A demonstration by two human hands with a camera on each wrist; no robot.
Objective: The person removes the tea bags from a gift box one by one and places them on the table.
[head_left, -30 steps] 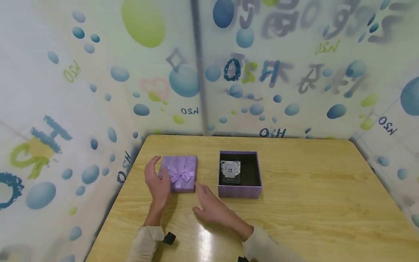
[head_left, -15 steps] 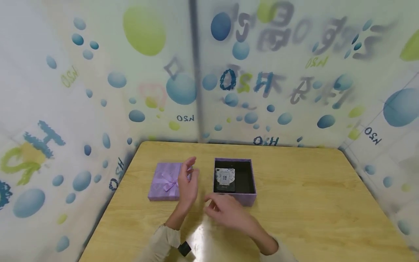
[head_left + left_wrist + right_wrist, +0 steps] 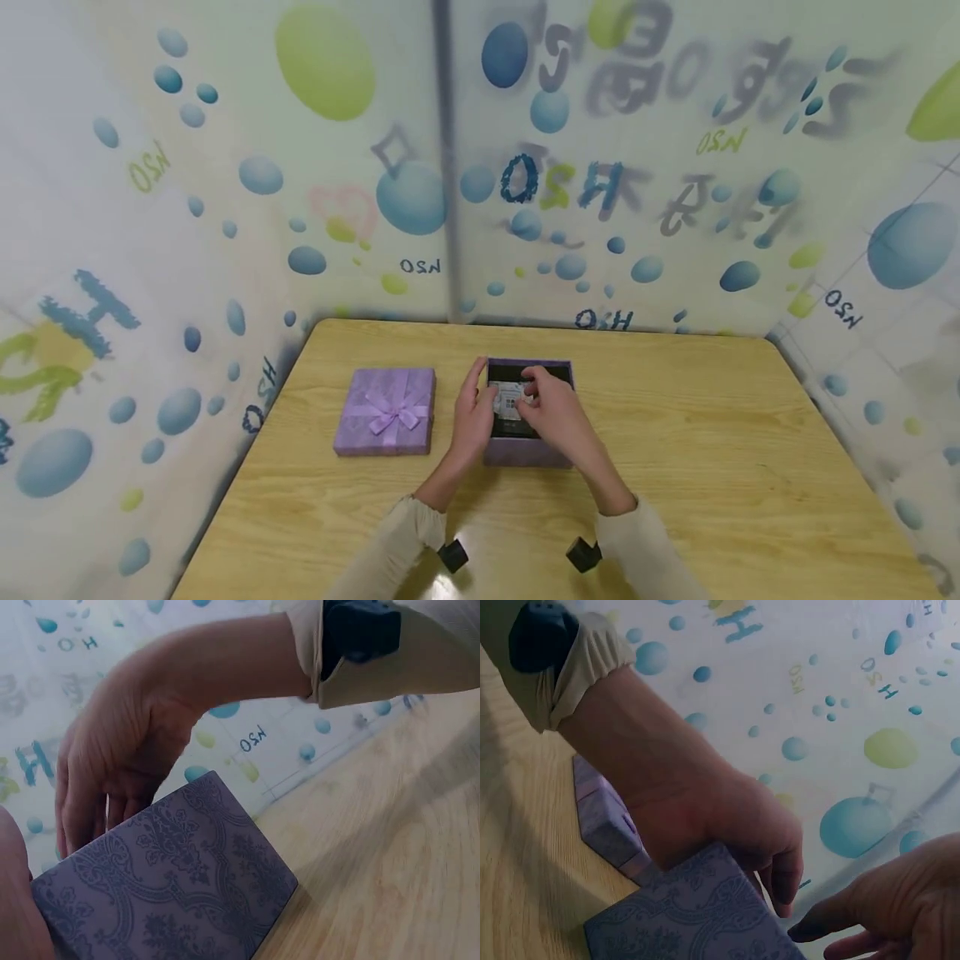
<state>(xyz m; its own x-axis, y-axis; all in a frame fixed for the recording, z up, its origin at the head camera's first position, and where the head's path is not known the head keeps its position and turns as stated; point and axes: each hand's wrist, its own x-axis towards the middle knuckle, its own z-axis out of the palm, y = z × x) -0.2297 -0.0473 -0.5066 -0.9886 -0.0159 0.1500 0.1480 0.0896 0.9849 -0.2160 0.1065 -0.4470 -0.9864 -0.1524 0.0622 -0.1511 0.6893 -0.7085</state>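
An uncovered purple box [image 3: 527, 453] stands mid-table, dark inside, its patterned walls filling the lower part of both wrist views. In its left half lies a small dark packet with a pale printed label [image 3: 510, 408]. My left hand [image 3: 471, 422] is at the box's left wall, fingers along the outside and thumb bent over the rim beside the label. My right hand [image 3: 562, 412] reaches down over the box, fingers [image 3: 84, 817] loosely bent, with a gap between thumb and fingers beside the label. The box wall hides the fingertips in the left wrist view.
The matching purple lid [image 3: 358, 433] with a ribbon bow lies to the left of the box. Under everything is a wooden table [image 3: 697, 467]. A patterned wall [image 3: 660, 233] closes off the back. Small black devices sit at both sleeve cuffs.
My left hand has moved right, off the lid and over to the box's left wall. My right hand has risen from in front of the box to over its opening.
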